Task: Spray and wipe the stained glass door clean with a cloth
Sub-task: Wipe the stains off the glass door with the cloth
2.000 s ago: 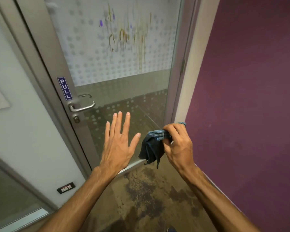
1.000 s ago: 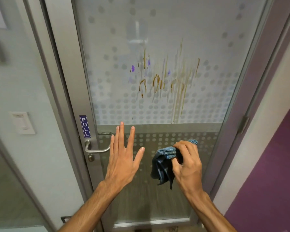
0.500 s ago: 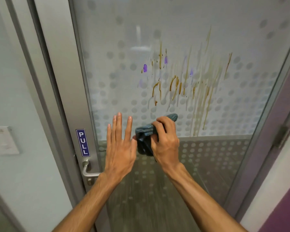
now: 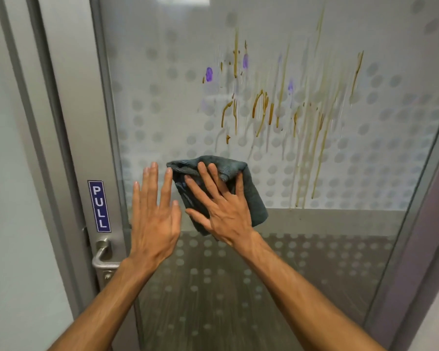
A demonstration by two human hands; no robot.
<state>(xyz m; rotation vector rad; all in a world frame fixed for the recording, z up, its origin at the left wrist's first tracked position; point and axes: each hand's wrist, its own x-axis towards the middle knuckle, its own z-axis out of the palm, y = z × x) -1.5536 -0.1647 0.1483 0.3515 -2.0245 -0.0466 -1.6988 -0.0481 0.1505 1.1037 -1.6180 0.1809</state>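
Frosted, dot-patterned glass door (image 4: 327, 249) fills my view: my right hand (image 4: 226, 211), fingers spread flat, presses a folded dark grey-blue cloth (image 4: 255, 201) against the pane at the lower edge of the frosting, while my left hand (image 4: 153, 224) lies open just beside it, fingers straight, forefinger tip at the cloth's corner. Brown streaks and purple blots (image 4: 261, 110) run down the glass above and right of the cloth; a blue PULL sign (image 4: 99, 205) and metal handle (image 4: 103, 257) sit on the frame at left.
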